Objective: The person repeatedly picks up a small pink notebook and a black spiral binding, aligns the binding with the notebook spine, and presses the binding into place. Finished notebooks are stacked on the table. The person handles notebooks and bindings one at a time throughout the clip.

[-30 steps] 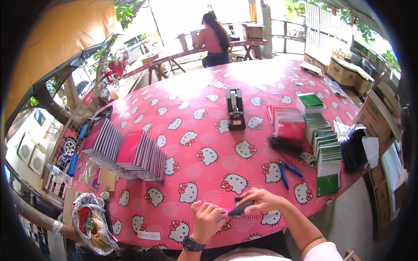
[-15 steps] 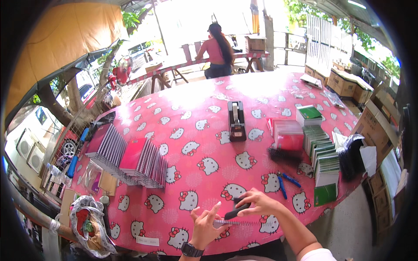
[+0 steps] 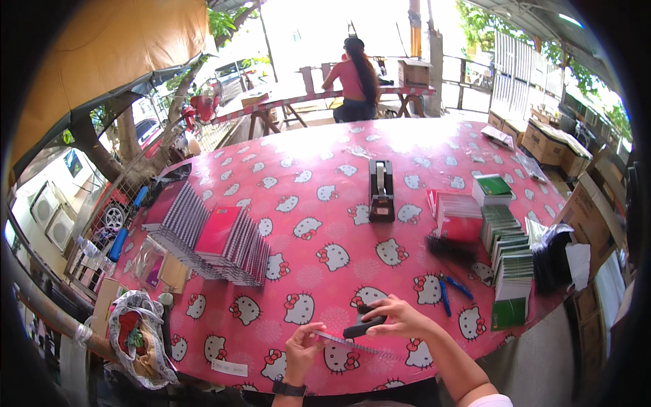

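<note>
My left hand [image 3: 304, 351], a dark watch on its wrist, pinches one end of a thin greyish booklet [image 3: 334, 338] seen nearly edge-on. A spiral binding coil [image 3: 376, 353] runs along it and sticks out past its right end. Above the booklet, my right hand [image 3: 398, 317] grips a black hand tool [image 3: 365, 325] whose exact kind I cannot make out. The tool's lower end is close to the booklet; whether they touch is unclear. Blue-handled pliers [image 3: 445, 297] lie on the table to the right of my right hand.
Red spiral notebooks [image 3: 222, 234] are stacked at left, and green ones [image 3: 504, 271] at right beside red booklets [image 3: 459, 216]. Dark coils [image 3: 449, 249] lie near them. A black tape dispenser [image 3: 382, 197] stands mid-table. Beyond the pink tablecloth [image 3: 305, 258], a person [image 3: 352, 81] stands at another table.
My left hand has turned and now pinches the booklet's end with fingertips. The booklet and coil tilt down to the right. The right hand keeps the black tool, shifted slightly left. The view has shifted.
</note>
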Demonstrator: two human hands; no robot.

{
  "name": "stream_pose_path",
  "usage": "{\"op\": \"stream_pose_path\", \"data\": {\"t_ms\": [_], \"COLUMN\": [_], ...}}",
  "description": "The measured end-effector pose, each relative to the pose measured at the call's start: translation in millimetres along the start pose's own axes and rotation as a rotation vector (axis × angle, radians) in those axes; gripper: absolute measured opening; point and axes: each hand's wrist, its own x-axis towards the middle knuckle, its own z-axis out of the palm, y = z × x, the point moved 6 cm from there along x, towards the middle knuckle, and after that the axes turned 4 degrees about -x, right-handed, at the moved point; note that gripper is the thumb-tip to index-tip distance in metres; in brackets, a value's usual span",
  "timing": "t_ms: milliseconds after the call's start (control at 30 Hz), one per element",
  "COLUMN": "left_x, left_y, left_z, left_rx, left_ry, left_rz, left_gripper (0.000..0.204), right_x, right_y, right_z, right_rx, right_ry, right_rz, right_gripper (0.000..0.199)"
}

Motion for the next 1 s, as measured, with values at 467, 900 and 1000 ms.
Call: {"op": "stream_pose_path", "data": {"t_ms": [467,900,1000], "left_x": [2.6,5.1,5.7], "left_y": [-12.8,33.1,43.5], "left_z": [2.5,29.0,41.7], "left_rx": [-0.166,-0.086,-0.069], "left_ry": [0.098,-0.007,-0.031], "left_rz": [-0.053,-0.012,0.031], "left_gripper": [0.03,0.022,0.019], "right_x": [12.1,1.1,-2.7], "right_y": [-7.4,-69.1,-61.9], "right_z": [15.2,9.9,23.4], "right_rx": [0.35,-0.035,0.107], "right_ry": [-0.04,0.313,0.363], "right_rz": [-0.061,-0.258,-0.102], "right_gripper": [0.045,0.045,0.033]}}
